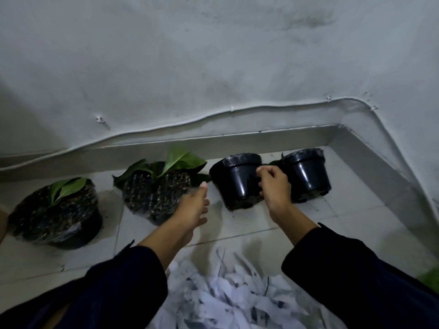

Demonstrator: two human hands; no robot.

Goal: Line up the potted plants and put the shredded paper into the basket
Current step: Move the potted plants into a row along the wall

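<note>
**Pots along wall, lining-up in hand**

Four pots in a row at 12 o'clock: pot one (55,214) and pot two (156,193) leafy, tipped toward the camera; pot three (237,181) and pot four (307,174) black, tilted. Right hand (276,192), fingers loosely curled, between three and four; whether it grips either, cannot tell. Left hand (193,210) open, empty, beside two. Paper (228,293) heaped at 6 o'clock; basket unseen. Next, likely: straighten pots, even gaps. Tiled floor (249,224), grey wall (213,55), cable (166,127).
</note>
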